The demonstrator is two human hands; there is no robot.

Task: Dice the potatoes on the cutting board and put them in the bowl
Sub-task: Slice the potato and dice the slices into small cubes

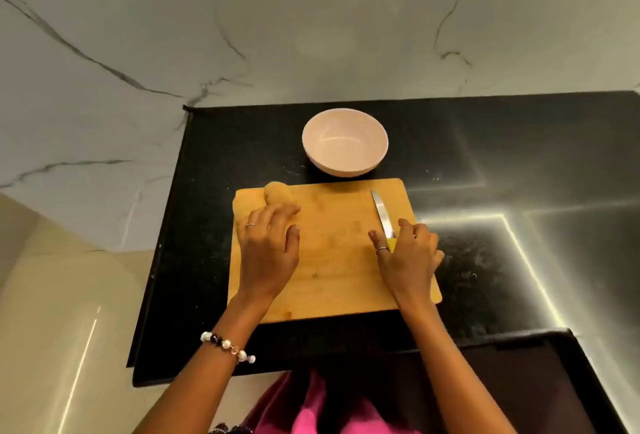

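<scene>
Fingers [277, 215] of the left hand [268, 253] curl loosely over the near side of two whole potatoes [277, 193] at the far left corner of the cutting board [332, 260], touching them but not clearly closed around either. On the right hand [408, 253], fingers spread narrowly over the yellow handle of a knife [382, 213], resting on it; a firm grip cannot be told. Its blade lies flat on the board's right side, tip pointing away toward the bowl [344, 142]. Pale and empty, that bowl sits just beyond the board's far edge on the black countertop [502, 163]. A beaded bracelet [227, 347] circles the left wrist, and both hands wear a ring.
</scene>
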